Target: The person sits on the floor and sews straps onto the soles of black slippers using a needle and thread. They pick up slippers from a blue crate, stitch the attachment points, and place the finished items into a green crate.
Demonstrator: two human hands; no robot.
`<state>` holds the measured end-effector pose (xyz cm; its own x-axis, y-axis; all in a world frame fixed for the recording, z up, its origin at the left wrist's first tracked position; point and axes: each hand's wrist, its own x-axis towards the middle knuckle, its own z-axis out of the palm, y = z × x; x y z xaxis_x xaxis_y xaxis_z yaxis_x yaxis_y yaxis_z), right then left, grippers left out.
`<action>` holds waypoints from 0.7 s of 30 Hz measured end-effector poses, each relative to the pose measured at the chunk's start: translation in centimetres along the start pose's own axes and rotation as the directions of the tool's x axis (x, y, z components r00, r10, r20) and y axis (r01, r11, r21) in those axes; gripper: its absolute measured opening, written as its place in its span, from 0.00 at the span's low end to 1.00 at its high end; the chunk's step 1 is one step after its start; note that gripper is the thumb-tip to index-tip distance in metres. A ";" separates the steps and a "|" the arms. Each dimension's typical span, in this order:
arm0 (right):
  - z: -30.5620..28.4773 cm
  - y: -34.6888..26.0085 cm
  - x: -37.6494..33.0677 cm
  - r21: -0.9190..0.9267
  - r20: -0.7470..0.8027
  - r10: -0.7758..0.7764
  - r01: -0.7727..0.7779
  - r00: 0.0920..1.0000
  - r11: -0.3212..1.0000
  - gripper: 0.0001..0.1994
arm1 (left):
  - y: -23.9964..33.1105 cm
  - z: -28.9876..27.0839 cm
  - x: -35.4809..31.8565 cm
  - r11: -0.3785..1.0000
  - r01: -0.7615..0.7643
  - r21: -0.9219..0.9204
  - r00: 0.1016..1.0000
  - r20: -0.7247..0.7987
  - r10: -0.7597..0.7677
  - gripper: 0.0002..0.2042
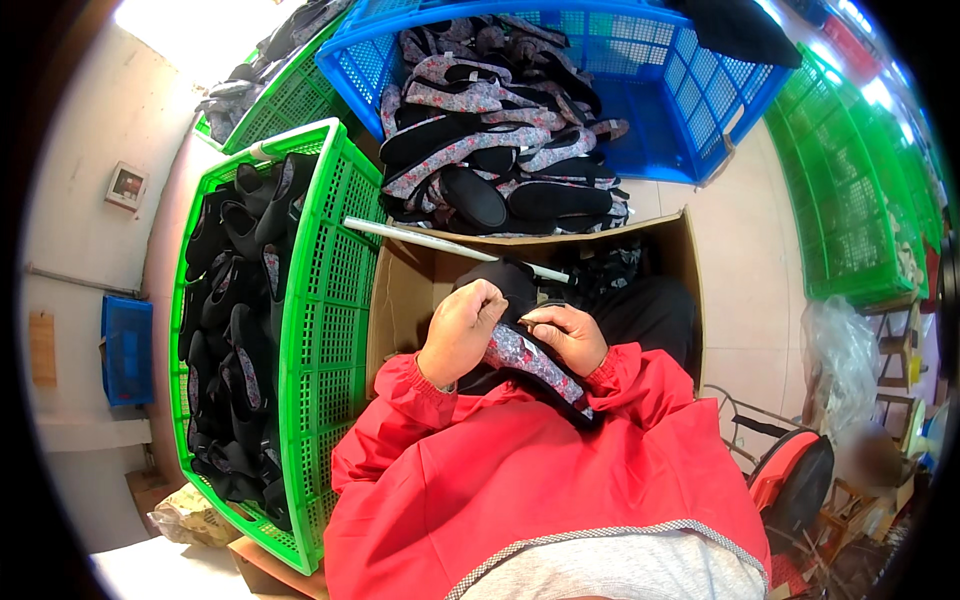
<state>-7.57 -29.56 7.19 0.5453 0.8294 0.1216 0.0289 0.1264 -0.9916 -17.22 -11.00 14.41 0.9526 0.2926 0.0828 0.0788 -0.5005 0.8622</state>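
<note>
A cloth shoe (530, 362) with a grey and red flowered side and black trim lies tilted over my lap. My right hand (568, 338) is closed on its upper edge, thumb and fingers pinched at the rim. Beside its other end, my left hand (458, 335) is closed in a pinch. What its fingertips hold is too small to make out. Below both hands stands an open cardboard box (690, 260), with dark material inside. A white rod (440, 240) lies across the box just beyond my hands.
At my left stands a green crate (320, 300) full of black shoes. Ahead, a blue crate (690, 110) sits behind a heap of flowered shoes (480, 110). More green crates (840, 180) stand far right, near clear plastic bags (840, 360) and a red-and-black seat (795, 470).
</note>
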 end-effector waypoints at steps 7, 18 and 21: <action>0.0 -1.3 0.8 -0.210 0.041 -0.012 0.021 0.999 0.977 0.13 | 0.1 -0.3 0.1 0.997 0.036 -0.066 0.999 0.024 -0.035 0.05; -0.3 -1.5 1.9 -0.252 0.077 -0.030 0.048 0.997 0.966 0.12 | 0.4 -0.6 0.3 0.995 0.069 -0.077 0.996 0.058 -0.064 0.04; 0.0 -1.1 2.0 -0.184 0.060 -0.020 0.031 0.998 0.982 0.12 | 0.7 -1.0 0.3 0.974 0.190 -0.127 0.979 0.098 -0.178 0.05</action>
<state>-6.50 -28.09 8.56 0.4933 0.8579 0.1438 0.1992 0.0495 -0.9787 -17.17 -10.41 15.53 0.9475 0.2957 -0.1213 0.2201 -0.3285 0.9185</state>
